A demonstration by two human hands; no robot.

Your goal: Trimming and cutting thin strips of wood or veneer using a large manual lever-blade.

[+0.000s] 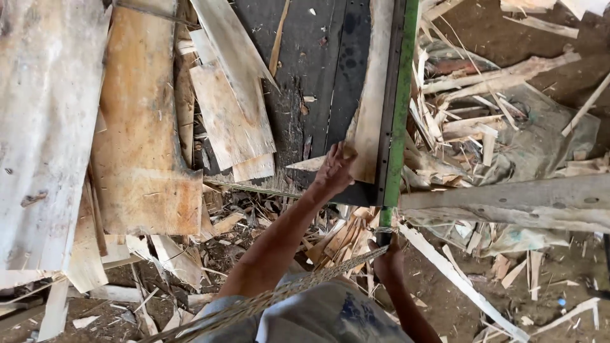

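Two hands are working beside the green bar [399, 101]: my left hand [335, 168] is pinching the thin veneer strip [372, 95], which is lying lengthwise against the bar's left edge, while my right hand [389, 260] is closing around the bar's lower end.

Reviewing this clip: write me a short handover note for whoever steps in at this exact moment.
Left hand: fingers on the near end of a thin pale wood veneer strip lying on the dark machine bed beside the green metal bar.
Right hand: low by the bar's near end; its grip is hidden.
Done: veneer sheets lie at left.
Left: the strip remains on the bed.
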